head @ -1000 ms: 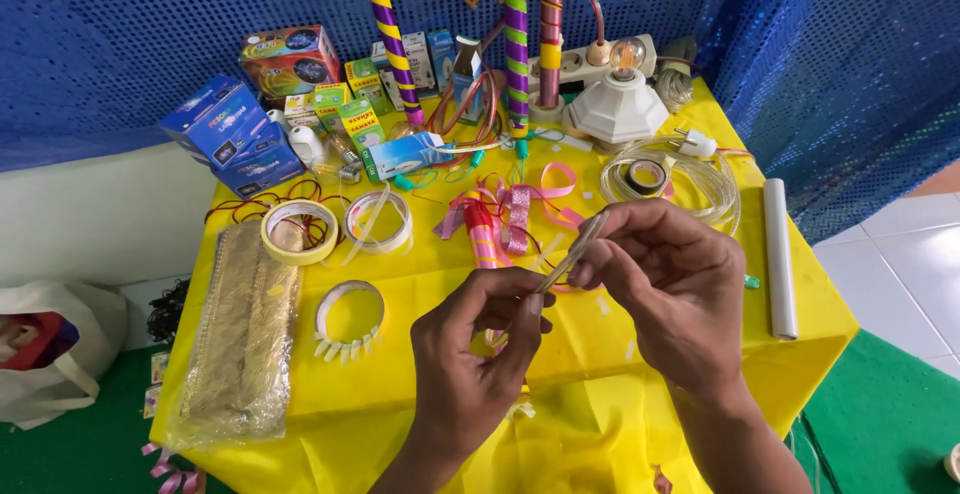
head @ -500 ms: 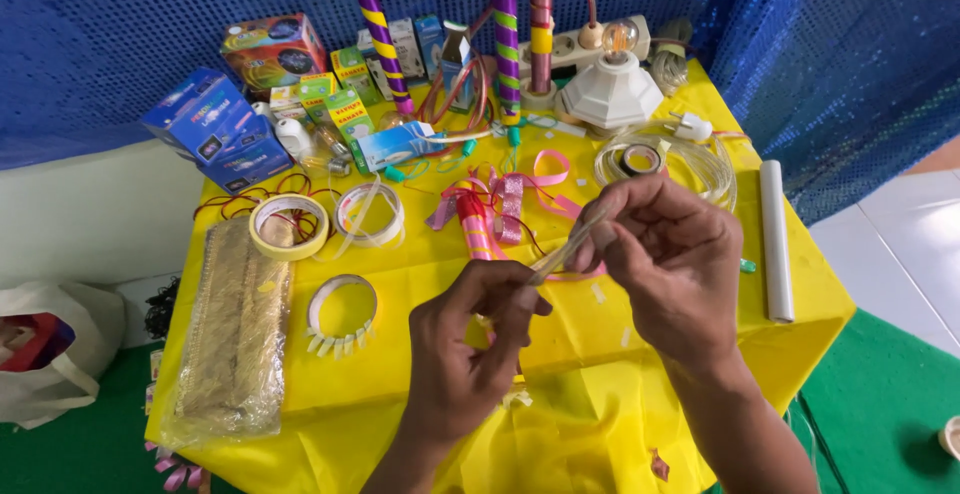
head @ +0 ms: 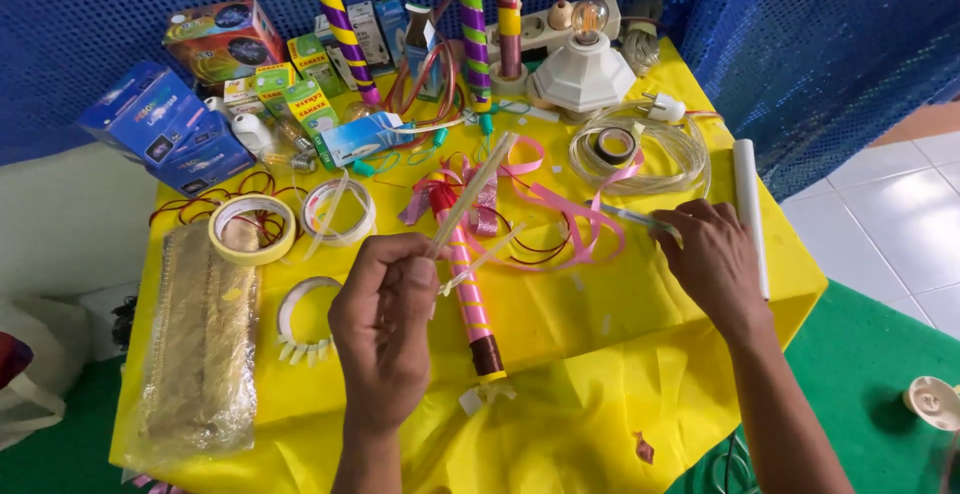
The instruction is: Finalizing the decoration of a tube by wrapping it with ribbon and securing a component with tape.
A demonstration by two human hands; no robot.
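Left hand [head: 385,329] pinching a thin pale strip [head: 472,194], tilted toward one o'clock over the pink-wrapped stick [head: 468,294]; right hand [head: 712,259], at three o'clock, closing on a small tool [head: 632,217]; risks dropping the strip, or snagging the pink ribbon [head: 570,224].

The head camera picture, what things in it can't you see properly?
- Striped poles: tops cut off by the picture's upper edge.
- Item under the right hand: fingers cover most of it; only a thin tip shows.
- Strip in the left hand: lower end hidden inside the grip.
- Round white object on the floor: cut off by the right edge.
- Gold trim packet: wrapper glare blurs its detail.
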